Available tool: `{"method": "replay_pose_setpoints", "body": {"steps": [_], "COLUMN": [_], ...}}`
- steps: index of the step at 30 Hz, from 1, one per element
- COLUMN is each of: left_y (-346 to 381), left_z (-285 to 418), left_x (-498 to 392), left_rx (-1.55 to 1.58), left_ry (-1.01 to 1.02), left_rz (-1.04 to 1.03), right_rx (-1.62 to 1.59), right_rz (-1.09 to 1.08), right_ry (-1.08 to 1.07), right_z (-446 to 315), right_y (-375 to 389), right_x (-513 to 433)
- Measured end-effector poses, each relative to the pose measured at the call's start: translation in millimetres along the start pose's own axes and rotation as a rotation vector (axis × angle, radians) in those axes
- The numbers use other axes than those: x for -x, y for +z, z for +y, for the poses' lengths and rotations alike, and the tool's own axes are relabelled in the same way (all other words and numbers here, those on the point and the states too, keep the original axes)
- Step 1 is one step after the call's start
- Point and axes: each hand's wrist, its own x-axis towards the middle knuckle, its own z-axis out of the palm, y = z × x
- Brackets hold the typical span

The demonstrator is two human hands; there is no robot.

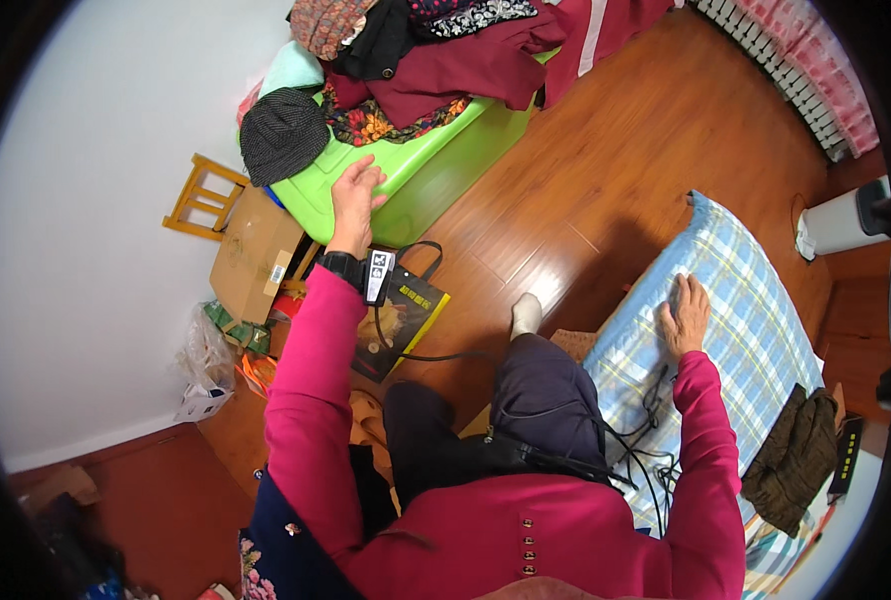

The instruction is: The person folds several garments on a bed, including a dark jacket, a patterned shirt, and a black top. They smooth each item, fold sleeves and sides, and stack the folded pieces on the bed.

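My left hand (356, 204) is raised in front of the near corner of a lime-green plastic storage box (445, 180), with loosely bent fingers and nothing in it. Whether it touches the lid cannot be told. A dark knitted hat (286, 133) lies on the lid beside that hand. Maroon clothing (453, 71) and a floral cloth (374, 124) are heaped further along. Palm down, my right hand (688, 316) rests on a blue-and-white checked sheet (745, 300) over a bed-like surface, its thumb apart from the fingers. A black strap device (374, 277) sits on my left wrist.
A cardboard box (254, 255) and a wooden chair (209, 199) stand by the wall. On the wooden floor are a black carrier bag (408, 319) and orange slippers (367, 416). Black cables (652, 450) and a brown garment (790, 457) lie at right, near a white bin (839, 225).
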Motion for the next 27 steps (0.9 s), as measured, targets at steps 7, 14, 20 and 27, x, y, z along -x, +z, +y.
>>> {"method": "replay_pose_setpoints", "body": {"steps": [7,14,20,27], "left_y": [7.6,66.5,118.2,139.2], "left_z": [38.4,185.5,238.3,234.5], "left_x": [-140.9,-254.1,-308.5,-334.5], "left_rx": [-0.235,-0.609,-0.900,-1.074], "left_ry": [0.475,0.845,0.786,0.682], "left_rz": [0.135,0.210,0.032,0.142], "right_rx": [0.144,0.096,0.070,0.051], "right_rz": [-0.126,-0.192,-0.243,-0.252], "right_ry": [0.005,0.075,0.123,0.119], "right_z": [-24.8,-31.3,-31.8,-28.5], "right_y": [23.2,7.3,5.4,6.2], "right_x": [-54.2,-66.7,-74.1,-75.5]}}
